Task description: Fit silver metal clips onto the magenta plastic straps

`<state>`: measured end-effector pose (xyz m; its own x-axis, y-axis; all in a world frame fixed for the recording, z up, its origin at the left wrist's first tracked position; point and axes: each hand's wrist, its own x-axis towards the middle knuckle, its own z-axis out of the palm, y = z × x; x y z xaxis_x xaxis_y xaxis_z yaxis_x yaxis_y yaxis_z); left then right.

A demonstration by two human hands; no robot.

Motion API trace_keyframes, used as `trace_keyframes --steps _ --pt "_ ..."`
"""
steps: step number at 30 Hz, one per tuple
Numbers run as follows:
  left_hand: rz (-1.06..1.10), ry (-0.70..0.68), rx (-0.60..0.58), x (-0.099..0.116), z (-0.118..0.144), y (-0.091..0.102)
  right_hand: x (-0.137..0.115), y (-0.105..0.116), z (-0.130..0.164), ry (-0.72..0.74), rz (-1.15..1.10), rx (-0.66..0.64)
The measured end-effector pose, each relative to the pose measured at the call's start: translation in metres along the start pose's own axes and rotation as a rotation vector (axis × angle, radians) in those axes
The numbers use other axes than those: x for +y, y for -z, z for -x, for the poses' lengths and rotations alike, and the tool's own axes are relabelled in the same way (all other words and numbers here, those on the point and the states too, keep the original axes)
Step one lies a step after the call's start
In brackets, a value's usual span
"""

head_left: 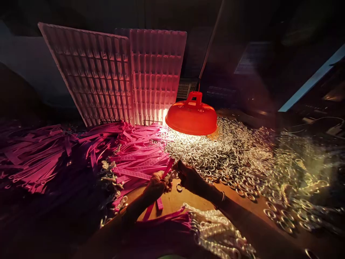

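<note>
Under the orange lamp (191,117): big ring heap (242,158) right, loose pink straps (81,151) left, much unassembled. Finished bundle (210,226) (ringed ends) nearest. Left hand (155,187) grips strap (164,172); right hand (190,177) pinches ring.

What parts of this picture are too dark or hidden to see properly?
Head view only:
- Fingertips of left hand and right hand: curled together, so the grip is unclear.
- Bulb: hidden under the orange lamp shade.
- Pink straps at far left: lost in shadow.
- Metal rings at right: blurred.
</note>
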<state>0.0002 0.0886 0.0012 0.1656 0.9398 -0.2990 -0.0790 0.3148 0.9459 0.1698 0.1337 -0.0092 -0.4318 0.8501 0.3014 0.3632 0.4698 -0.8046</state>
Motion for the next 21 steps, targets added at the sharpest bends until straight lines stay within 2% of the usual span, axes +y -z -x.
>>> trace_keyframes --steps 5,9,12,14,17,21 --pt "-0.123 -0.071 0.008 -0.012 -0.007 -0.003 -0.007 -0.004 0.006 -0.029 -0.082 -0.062" --pt "-0.099 -0.06 -0.023 -0.007 -0.006 -0.006 -0.005 -0.004 0.004 -0.232 -0.396 -0.143" --pt "-0.048 -0.022 -0.071 -0.007 -0.008 -0.006 -0.01 0.0 -0.002 -0.419 -0.701 -0.084" --pt "-0.017 -0.007 -0.055 -0.01 -0.012 -0.006 -0.013 0.001 -0.005 -0.444 -0.806 -0.002" --pt "0.027 -0.021 0.009 -0.015 -0.018 -0.006 -0.013 -0.003 -0.004 -0.355 -0.758 0.089" --pt "0.062 -0.007 0.043 -0.016 -0.024 -0.009 -0.005 -0.012 0.003 -0.287 -0.545 0.183"
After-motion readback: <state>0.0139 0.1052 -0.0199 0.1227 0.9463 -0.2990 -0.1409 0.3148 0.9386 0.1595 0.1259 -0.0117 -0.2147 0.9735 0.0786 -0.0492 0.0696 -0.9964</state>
